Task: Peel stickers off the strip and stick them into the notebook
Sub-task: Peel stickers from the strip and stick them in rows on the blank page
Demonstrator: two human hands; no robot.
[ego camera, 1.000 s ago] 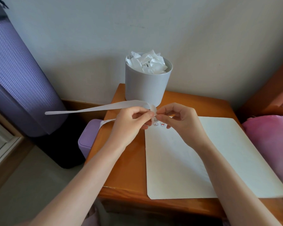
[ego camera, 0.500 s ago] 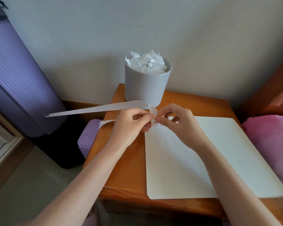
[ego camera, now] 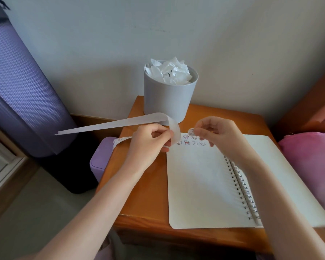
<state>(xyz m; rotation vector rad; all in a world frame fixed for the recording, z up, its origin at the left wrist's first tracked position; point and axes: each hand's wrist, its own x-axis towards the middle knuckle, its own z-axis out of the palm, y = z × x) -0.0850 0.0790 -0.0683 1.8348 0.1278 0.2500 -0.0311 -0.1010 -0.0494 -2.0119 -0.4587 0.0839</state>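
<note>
Far off to the left of both grips, a big purple rolled mat stands against the wall. The wooden tabletop lies under the two hands. On it, below the right grip and nearer the person, the notebook lies open, its wire spine passing under the right forearm. A pink cushion sits well off to the right of the right grip. Just beyond the left grip, at the back of the tabletop, a grey tub stands upright, full of crumpled paper. A small purple box sits low to the left of the left grip, beside the tabletop's edge.

The left hand is clenched on the strip. The blank length arcs over the grip and juts out left in the air, while a printed tail trails left toward the box. The right hand pinches one small sticker between thumb and forefinger, just right of the left grip and apart from the strip. Right under that grip, little stickers sit in rows at the top of the page.
</note>
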